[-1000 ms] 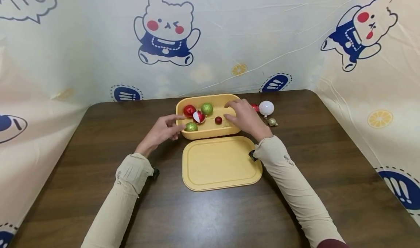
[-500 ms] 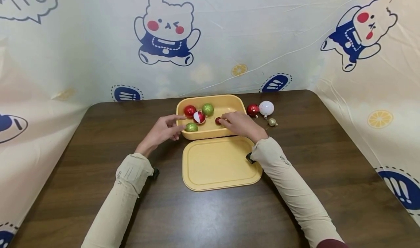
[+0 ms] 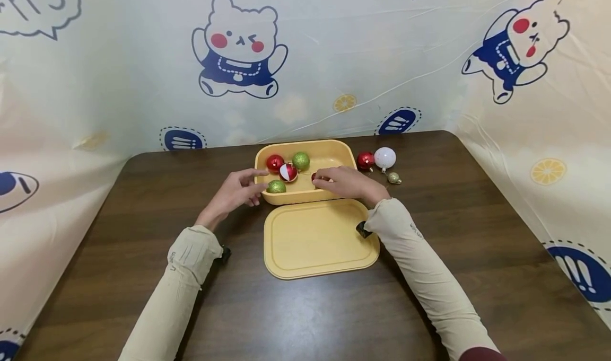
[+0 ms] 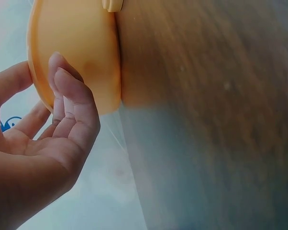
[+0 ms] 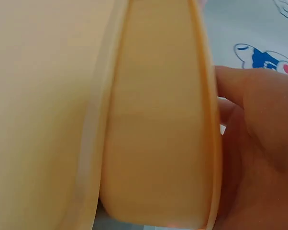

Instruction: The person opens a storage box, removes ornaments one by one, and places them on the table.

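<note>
A yellow plastic box (image 3: 334,148) holds several Christmas baubles: a shiny red bauble (image 3: 275,163), a glittery green bauble (image 3: 300,160), another green bauble (image 3: 276,186) and a red-and-white bauble (image 3: 288,172). My left hand (image 3: 238,188) holds the box's left end; in the left wrist view two digits reach over its rim and the other fingers curl outside its wall. Inside the right half, my right hand (image 3: 348,182) has its fingertips around a small dark red bauble (image 3: 314,176), mostly hidden by them. In the right wrist view, the box wall hides the fingertips.
A yellow lid (image 3: 320,239) lies flat in front of the box, on the brown wooden table (image 3: 305,318). To the right of the box are a red bauble (image 3: 365,160), a white bauble (image 3: 384,158) and a small gold ornament (image 3: 394,178). A printed curtain (image 3: 315,48) hangs behind.
My right hand has come down from above the box's right side and moved left onto the small dark red bauble. My left hand has stayed at the box's left end.
</note>
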Action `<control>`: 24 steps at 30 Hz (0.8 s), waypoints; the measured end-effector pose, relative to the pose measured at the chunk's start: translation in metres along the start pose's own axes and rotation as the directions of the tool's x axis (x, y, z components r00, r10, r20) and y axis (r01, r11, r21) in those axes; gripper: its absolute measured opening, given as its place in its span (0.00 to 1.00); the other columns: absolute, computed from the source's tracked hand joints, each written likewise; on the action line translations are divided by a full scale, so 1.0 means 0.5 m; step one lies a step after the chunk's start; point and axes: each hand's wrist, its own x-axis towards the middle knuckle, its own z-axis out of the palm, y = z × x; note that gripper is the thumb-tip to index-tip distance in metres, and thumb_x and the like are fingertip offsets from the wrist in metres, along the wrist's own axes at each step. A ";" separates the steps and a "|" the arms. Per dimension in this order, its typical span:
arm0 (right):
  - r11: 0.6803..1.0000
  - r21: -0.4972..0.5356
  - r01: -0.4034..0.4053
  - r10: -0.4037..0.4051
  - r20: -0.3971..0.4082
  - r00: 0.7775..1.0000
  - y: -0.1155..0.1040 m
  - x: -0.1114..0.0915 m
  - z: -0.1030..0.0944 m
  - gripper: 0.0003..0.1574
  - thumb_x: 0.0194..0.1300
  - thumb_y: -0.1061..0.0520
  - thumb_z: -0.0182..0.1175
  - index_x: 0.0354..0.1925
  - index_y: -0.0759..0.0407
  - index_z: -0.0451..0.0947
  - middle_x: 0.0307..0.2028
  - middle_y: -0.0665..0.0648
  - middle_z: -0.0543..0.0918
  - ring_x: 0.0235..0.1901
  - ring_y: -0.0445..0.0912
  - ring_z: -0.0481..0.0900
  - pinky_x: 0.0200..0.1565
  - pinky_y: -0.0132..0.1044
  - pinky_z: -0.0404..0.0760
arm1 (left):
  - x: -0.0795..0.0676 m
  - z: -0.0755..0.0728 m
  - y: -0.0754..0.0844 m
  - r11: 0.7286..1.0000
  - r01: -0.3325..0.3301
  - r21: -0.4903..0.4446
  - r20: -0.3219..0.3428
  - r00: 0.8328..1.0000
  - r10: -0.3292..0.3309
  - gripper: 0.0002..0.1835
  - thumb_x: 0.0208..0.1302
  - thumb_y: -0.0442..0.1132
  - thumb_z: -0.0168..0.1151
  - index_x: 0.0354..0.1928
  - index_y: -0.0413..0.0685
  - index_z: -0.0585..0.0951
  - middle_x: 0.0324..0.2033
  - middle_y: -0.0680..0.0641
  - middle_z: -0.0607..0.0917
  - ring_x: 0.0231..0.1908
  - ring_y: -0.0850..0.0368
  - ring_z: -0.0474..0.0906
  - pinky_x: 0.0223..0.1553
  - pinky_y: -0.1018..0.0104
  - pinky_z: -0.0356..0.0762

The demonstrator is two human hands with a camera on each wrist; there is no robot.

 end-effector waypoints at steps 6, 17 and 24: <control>0.977 0.202 0.074 -0.077 0.006 0.997 0.007 0.001 0.000 0.09 0.76 0.56 0.53 0.45 0.60 0.77 0.45 0.56 0.83 0.45 0.48 0.78 0.51 0.43 0.76 | -0.001 0.000 0.002 1.000 0.006 -0.006 0.009 1.000 -0.006 0.25 0.70 0.43 0.62 0.66 0.43 0.75 0.33 0.35 0.78 0.29 0.44 0.79 0.34 0.53 0.84; 0.925 0.379 0.032 0.000 -0.086 0.996 0.010 0.003 -0.004 0.12 0.68 0.59 0.63 0.46 0.66 0.81 0.42 0.59 0.85 0.40 0.49 0.81 0.43 0.38 0.79 | -0.003 -0.001 0.001 1.000 0.011 -0.011 0.009 1.000 -0.011 0.25 0.70 0.43 0.62 0.66 0.43 0.75 0.32 0.36 0.78 0.28 0.44 0.79 0.34 0.52 0.84; 0.893 0.450 0.017 0.030 -0.097 0.995 0.006 -0.003 -0.014 0.11 0.71 0.59 0.60 0.47 0.63 0.83 0.40 0.59 0.85 0.38 0.52 0.82 0.42 0.42 0.83 | 0.000 -0.001 0.000 1.000 0.009 -0.007 -0.001 1.000 -0.009 0.24 0.70 0.42 0.63 0.65 0.45 0.76 0.31 0.37 0.78 0.27 0.46 0.79 0.34 0.52 0.84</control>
